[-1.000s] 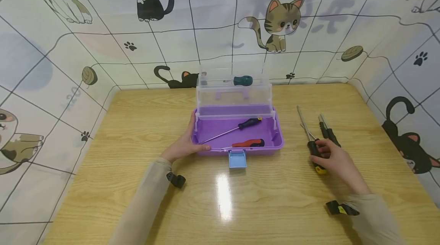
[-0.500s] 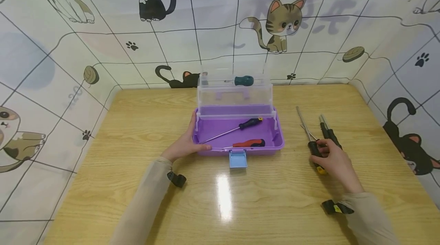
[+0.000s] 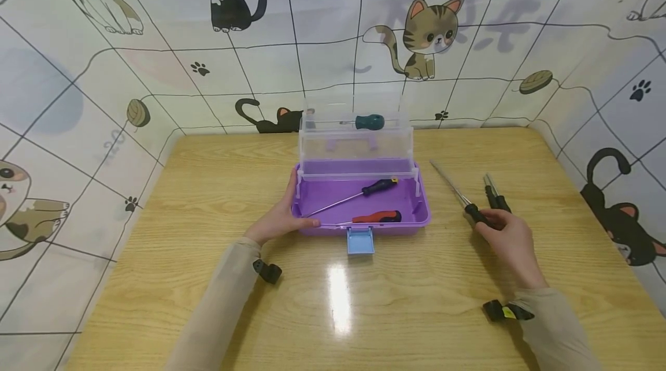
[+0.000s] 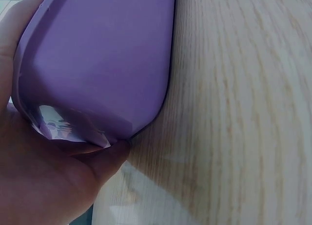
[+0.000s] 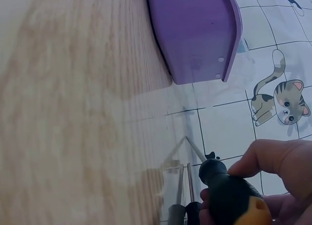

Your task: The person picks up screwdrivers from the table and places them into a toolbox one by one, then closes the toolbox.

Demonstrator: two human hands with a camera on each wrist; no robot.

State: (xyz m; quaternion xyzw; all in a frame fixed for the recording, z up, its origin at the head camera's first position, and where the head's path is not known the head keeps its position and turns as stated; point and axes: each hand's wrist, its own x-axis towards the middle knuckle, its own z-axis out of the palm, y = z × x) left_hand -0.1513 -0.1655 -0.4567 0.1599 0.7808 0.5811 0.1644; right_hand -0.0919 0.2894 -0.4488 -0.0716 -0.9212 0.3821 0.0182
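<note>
Long black-handled, yellow-ended screwdriver [image 3: 474, 212] in grip of right hand [image 3: 511, 244], purple box [image 3: 395, 230] in left hand [image 3: 278, 219]

Beige sleeves [image 3: 217, 304], black wrist cameras [image 3: 267, 272]

A: What colours does the left hand [image 3: 278, 221] grip?
B: A purple box [image 3: 333, 189], pale-blue latch [image 3: 361, 241], colourless lid [image 3: 359, 147].
A: And the right hand [image 3: 510, 244]?
B: A black-handled, yellow-ended screwdriver [image 3: 474, 214].
A: Between the hands?
B: A red-and-black handle [image 3: 372, 217], a black handle [image 3: 378, 187] tipped yellow; farther off, a dark teal handle [image 3: 370, 122].
A: Beyond both hands?
B: White backdrop [image 3: 333, 13], black grid, cartoon cats [image 3: 432, 36].
</note>
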